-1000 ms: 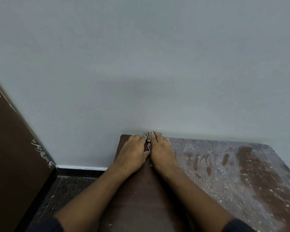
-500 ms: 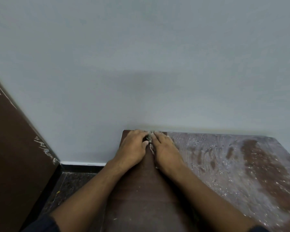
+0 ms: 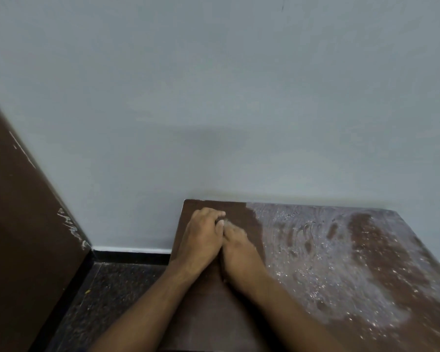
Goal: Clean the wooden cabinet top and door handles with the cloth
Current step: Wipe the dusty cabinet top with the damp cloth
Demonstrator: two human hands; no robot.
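1. The left hand and the right hand lie side by side, touching, palms down near the far left corner of the cabinet top, close to the wall.
2. The cloth is almost wholly hidden beneath them; only a small grey scrap shows between the fingertips. Both hands are laid flat over it with the fingers slightly bent, and whether any finger pinches it cannot be told, the right hand being blurred.
3. Two hands stacked on one small cloth probably serve to bear down hard, so that the grime lifts rather than smears.
4. The strip of wood under and in front of the hands looks dark and bare, which suggests it has been wiped.
5. To the right, the dusty patch covers most of the top with whitish film, streaks and specks, so much of the surface seems left to do.
6. Working from the left edge would let the clean strip widen steadily towards the dirty side.
7. No door handles are in view.
8. A brown door with scuffed paint stands at the left, above the dark speckled floor.
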